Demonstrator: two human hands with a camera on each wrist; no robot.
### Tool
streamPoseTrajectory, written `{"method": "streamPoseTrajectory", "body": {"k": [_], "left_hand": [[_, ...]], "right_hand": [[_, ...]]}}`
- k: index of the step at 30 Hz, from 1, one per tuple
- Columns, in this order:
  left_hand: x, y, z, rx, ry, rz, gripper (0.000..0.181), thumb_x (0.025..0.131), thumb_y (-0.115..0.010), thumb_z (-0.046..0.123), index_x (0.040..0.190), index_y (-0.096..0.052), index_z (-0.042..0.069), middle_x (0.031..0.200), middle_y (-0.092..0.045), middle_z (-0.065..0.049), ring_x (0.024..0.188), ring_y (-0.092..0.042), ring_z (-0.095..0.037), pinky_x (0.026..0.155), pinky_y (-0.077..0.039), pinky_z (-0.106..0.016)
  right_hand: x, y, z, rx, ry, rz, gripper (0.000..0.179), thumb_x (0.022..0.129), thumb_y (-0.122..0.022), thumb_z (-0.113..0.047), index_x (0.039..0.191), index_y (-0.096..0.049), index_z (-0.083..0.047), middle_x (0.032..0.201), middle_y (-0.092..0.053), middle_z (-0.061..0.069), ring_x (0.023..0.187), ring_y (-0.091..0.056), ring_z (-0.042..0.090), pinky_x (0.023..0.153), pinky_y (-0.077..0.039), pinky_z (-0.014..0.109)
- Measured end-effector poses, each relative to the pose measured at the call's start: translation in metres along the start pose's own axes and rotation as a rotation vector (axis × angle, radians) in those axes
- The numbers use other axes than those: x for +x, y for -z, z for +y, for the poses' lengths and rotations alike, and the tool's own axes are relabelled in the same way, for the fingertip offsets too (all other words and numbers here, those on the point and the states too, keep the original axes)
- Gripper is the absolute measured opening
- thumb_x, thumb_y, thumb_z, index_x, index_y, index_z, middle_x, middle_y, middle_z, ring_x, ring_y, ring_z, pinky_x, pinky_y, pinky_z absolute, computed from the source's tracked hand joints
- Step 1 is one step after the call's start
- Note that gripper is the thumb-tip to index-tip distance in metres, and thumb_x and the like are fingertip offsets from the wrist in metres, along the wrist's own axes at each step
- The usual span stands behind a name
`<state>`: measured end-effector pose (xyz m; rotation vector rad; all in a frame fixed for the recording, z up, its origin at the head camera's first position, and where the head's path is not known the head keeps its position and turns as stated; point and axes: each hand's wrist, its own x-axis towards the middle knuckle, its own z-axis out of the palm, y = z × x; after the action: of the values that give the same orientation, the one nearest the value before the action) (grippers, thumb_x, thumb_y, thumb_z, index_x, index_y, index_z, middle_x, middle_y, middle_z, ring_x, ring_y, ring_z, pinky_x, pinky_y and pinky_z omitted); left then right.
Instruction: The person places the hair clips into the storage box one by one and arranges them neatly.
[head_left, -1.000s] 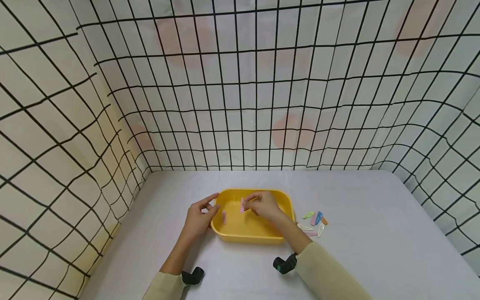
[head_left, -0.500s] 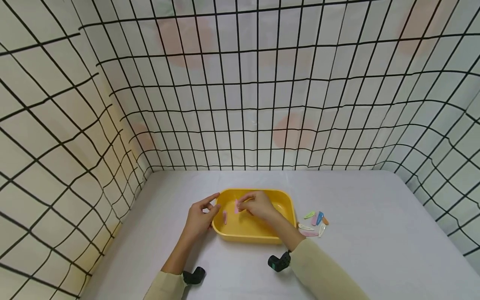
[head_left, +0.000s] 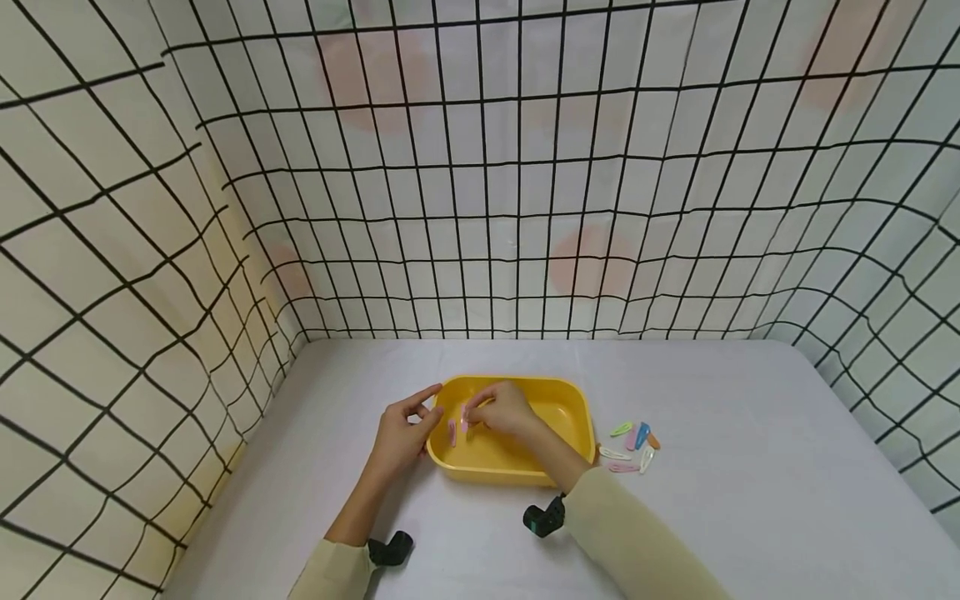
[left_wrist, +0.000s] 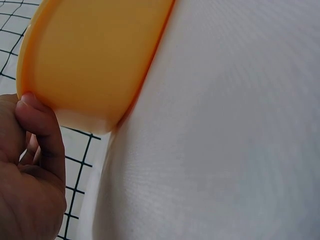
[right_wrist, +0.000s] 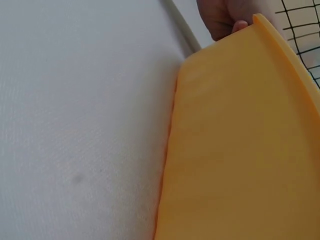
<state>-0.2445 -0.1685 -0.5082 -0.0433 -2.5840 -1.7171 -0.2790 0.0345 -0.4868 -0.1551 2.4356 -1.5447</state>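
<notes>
A yellow tray stands on the white-covered table. At its left rim, my left hand holds the edge; the left wrist view shows the thumb on the rim. Over the left part of the tray, my right hand pinches a pink hair clip, held lengthwise away from me. Just left of it another pink hair clip lies on the tray floor. In the right wrist view the tray's side wall hides the right hand's fingers and the clip.
Right of the tray lie several loose hair clips: a green clip, a blue clip, an orange clip, white clips and pink ones. Black wire grid encloses the table at the back and sides.
My right hand has moved left across the tray with the pink hair clip, bringing it close beside the one lying there. The left hand keeps its place at the rim.
</notes>
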Motion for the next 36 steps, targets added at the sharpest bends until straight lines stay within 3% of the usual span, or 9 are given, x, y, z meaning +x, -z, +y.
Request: {"method": "streamPoseTrajectory", "body": {"k": [8, 17, 20, 26, 36], "left_hand": [[0.001, 0.0, 0.0, -0.021, -0.016, -0.004, 0.042, 0.096, -0.073, 0.024, 0.138, -0.067, 0.031, 0.084, -0.061, -0.008, 0.04, -0.048, -0.017, 0.041, -0.047, -0.023], [0.001, 0.0, 0.0, -0.014, -0.006, -0.002, 0.042, 0.097, -0.073, 0.025, 0.138, -0.067, 0.03, 0.082, -0.061, -0.008, 0.04, -0.048, -0.016, 0.041, -0.047, -0.022], [0.001, 0.0, 0.0, -0.012, -0.001, -0.002, 0.042, 0.097, -0.073, 0.024, 0.138, -0.066, 0.03, 0.083, -0.061, -0.007, 0.04, -0.048, -0.016, 0.041, -0.047, -0.022], [0.001, 0.0, 0.002, -0.009, 0.011, 0.001, 0.042, 0.097, -0.072, 0.025, 0.138, -0.066, 0.029, 0.083, -0.06, -0.007, 0.04, -0.048, -0.016, 0.041, -0.046, -0.021], [0.001, 0.001, 0.002, -0.014, 0.002, -0.004, 0.042, 0.097, -0.072, 0.024, 0.138, -0.067, 0.029, 0.083, -0.061, -0.007, 0.04, -0.048, -0.015, 0.041, -0.046, -0.02]], "right_hand": [[0.002, -0.005, 0.001, -0.072, 0.008, -0.017, 0.004, 0.086, -0.078, -0.009, 0.086, -0.081, -0.006, 0.091, -0.071, 0.005, 0.079, -0.056, 0.017, 0.063, -0.046, 0.021], [0.002, -0.015, 0.005, -0.139, -0.005, -0.043, 0.004, 0.085, -0.078, -0.01, 0.083, -0.08, -0.006, 0.092, -0.071, 0.004, 0.087, -0.057, 0.019, 0.068, -0.045, 0.022], [0.002, -0.016, 0.006, -0.154, 0.003, -0.038, 0.005, 0.084, -0.079, -0.01, 0.082, -0.081, -0.006, 0.088, -0.071, 0.003, 0.081, -0.057, 0.017, 0.064, -0.045, 0.021], [0.002, -0.017, 0.006, -0.121, -0.013, -0.063, 0.004, 0.083, -0.078, -0.008, 0.08, -0.079, -0.006, 0.069, -0.067, 0.002, 0.05, -0.056, 0.011, 0.047, -0.046, 0.018], [0.0, -0.019, 0.003, -0.117, -0.069, -0.061, 0.007, 0.085, -0.079, -0.011, 0.083, -0.075, -0.007, 0.064, -0.066, 0.004, 0.048, -0.058, 0.012, 0.047, -0.048, 0.017]]}}
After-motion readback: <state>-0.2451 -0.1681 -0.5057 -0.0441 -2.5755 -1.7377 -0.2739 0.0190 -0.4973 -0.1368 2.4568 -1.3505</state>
